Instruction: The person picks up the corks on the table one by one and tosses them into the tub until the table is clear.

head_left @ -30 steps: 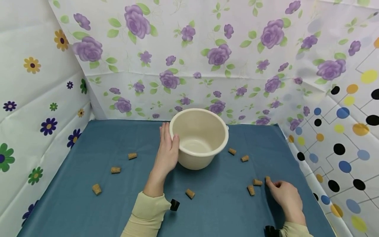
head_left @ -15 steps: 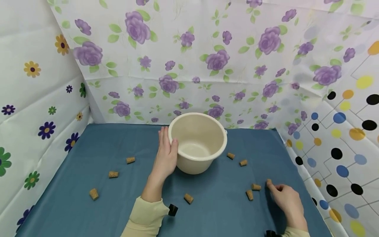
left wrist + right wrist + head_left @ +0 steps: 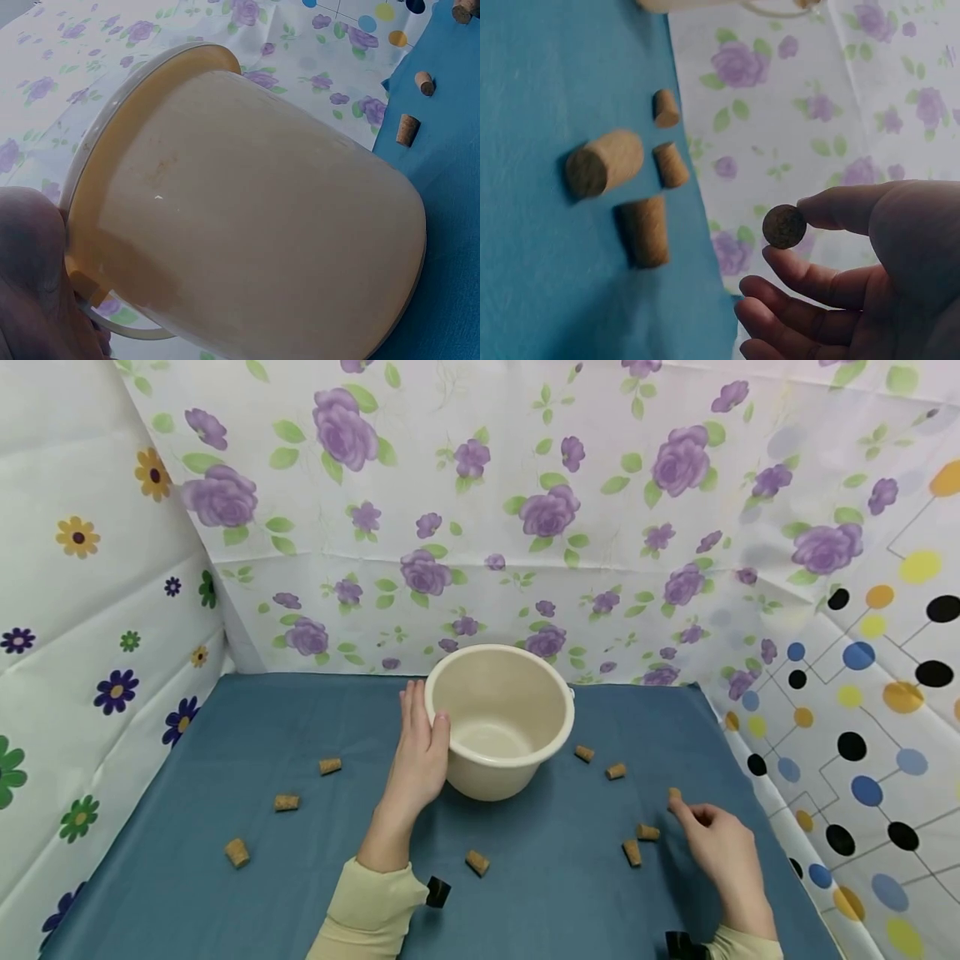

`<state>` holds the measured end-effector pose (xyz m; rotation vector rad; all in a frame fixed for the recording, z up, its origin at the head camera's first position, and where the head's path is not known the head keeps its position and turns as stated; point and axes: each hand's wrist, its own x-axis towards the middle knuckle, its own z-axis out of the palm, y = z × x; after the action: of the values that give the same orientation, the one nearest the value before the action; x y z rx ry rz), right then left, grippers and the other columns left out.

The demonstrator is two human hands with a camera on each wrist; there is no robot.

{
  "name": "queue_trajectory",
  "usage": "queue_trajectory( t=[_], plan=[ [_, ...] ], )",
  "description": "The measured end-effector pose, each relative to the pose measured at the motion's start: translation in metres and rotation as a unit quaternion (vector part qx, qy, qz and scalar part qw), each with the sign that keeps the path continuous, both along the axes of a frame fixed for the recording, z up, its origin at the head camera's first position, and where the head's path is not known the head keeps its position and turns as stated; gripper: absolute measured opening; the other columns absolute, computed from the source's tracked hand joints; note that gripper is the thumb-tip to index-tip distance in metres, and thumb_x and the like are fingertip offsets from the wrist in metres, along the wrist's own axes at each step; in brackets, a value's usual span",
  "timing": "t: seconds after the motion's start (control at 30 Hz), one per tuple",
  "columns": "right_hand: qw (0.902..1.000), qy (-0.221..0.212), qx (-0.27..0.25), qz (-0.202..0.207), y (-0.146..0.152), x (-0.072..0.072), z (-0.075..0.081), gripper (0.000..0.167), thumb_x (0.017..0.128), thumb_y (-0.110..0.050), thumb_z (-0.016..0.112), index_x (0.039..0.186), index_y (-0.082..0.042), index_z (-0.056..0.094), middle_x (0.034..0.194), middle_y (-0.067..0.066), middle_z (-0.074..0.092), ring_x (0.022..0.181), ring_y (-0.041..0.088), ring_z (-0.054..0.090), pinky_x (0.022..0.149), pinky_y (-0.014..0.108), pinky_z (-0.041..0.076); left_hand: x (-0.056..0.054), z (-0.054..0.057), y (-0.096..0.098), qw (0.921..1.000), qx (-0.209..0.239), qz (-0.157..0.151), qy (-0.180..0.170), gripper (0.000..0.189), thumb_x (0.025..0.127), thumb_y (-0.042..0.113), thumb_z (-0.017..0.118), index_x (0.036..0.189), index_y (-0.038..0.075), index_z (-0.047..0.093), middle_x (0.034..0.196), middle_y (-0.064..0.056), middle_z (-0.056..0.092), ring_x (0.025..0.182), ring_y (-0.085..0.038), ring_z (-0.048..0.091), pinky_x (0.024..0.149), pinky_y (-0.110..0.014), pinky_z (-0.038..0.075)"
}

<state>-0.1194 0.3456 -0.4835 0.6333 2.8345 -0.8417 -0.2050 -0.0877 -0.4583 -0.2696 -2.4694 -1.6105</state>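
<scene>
A cream plastic bucket [image 3: 491, 781] stands at the back middle of the blue cloth. My left hand [image 3: 422, 752] lies along its left side, the fingers straight and the thumb at the rim; the left wrist view shows the bucket's outer wall [image 3: 262, 210]. Over the right side, my right hand [image 3: 723, 852] pinches a cork [image 3: 784, 226] between thumb and index finger, above the cloth. The other fingers of that hand are loosely bent. Nearest to it lie two corks, one [image 3: 648, 833] just behind the other [image 3: 632, 853].
Two corks, one [image 3: 584, 754] near another [image 3: 616, 772], lie right of the bucket. One cork [image 3: 477, 862] lies in front. On the left are three more: a near one [image 3: 237, 852], a middle one [image 3: 287, 802] and a far one [image 3: 330, 766]. Patterned sheets [image 3: 480, 568] enclose the cloth.
My right hand has lifted the pinched cork off the cloth and moved slightly away from me and left. The left hand stays against the bucket. The head view has tilted slightly.
</scene>
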Motion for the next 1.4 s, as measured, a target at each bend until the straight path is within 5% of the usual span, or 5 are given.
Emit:
queue_trajectory(
  t=[0.6,1.4],
  plan=[
    [0.9967,0.074,-0.020,0.026,-0.040,0.000,0.028,0.081,0.103,-0.074,0.049,0.134,-0.003,0.072,0.127,0.020,0.071,0.107,0.036,0.067,0.082,0.053,0.055,0.002,0.003,-0.002,1.0000,0.002,0.005,0.002,0.072,0.118,0.044,0.032,0.173,0.010,0.001,0.179,-0.010,-0.008,0.163,-0.024,-0.014,0.127,-0.064,0.009],
    [0.9908,0.117,-0.042,0.054,-0.076,-0.003,0.037,0.072,0.105,-0.069,0.051,0.132,-0.006,0.073,0.123,0.014,0.073,0.110,0.034,0.068,0.086,0.053,0.056,-0.001,0.001,0.001,1.0000,0.001,0.002,0.004,0.068,0.119,0.033,0.035,0.173,0.011,0.002,0.179,-0.010,-0.008,0.163,-0.026,-0.013,0.126,-0.067,0.008]
  ],
)
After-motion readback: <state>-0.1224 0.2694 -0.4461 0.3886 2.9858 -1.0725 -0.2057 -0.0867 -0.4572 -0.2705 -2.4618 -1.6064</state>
